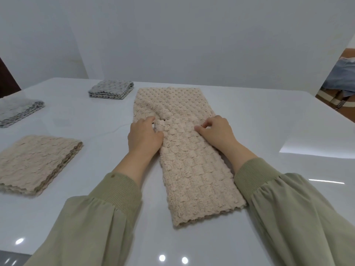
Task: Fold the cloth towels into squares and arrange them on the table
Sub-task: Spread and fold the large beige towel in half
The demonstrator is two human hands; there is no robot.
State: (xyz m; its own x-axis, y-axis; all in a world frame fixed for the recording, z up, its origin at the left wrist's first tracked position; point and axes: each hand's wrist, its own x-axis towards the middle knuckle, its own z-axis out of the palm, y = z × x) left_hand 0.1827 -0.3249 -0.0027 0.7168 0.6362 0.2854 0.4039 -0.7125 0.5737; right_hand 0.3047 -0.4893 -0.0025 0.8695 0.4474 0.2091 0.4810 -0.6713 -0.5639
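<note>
glossy white table (pixel 269 131) against plain white walls (pixel 192 35)

Bare table (pixel 269 131) lies open on the right; folded beige towel (pixel 36 162) and grey towels (pixel 111 91) crowd the left.

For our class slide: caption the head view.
Both hands pinch a long beige towel mid-fold on a white table.

Your arms: two bare hands in loose sage-green sleeves.

Your left hand (pixel 145 138) and right hand (pixel 218 132) wear no gloves, rings or watch. Each soft sage-green fabric sleeve (pixel 92 223) gathers into a ribbed knit cuff (pixel 123 187) of the same green; toward 7 o'clock, the left cuff shows one small brownish spot (pixel 112 176).
</note>
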